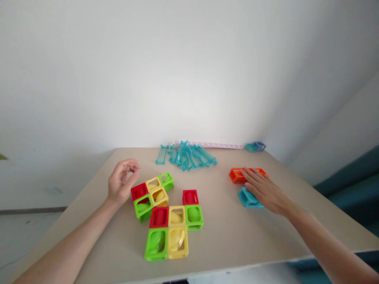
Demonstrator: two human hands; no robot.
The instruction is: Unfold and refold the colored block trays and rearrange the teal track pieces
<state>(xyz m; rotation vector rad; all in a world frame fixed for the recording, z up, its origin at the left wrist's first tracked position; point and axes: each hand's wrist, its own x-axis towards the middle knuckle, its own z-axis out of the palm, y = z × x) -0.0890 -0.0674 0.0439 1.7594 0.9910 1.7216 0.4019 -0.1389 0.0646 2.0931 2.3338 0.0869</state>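
Observation:
My left hand (122,182) hovers with loosely curled fingers, empty, just left of a joined group of red, yellow and green cube blocks (153,192). Nearer the front edge lies a second joined group of red, yellow and green cube blocks (177,217). On the right, my right hand (263,190) is stretched out flat. Its fingers lie over orange cube blocks (237,176), and its palm partly covers blue cube blocks (248,198). How firmly it touches them is hard to tell.
A pile of clear teal plastic pieces (189,156) lies at the back of the table (219,244). Behind it a long pale patterned strip (219,145) runs along the wall. A dark blue cube block (259,146) sits at the back right corner. A teal curtain (352,189) hangs at right.

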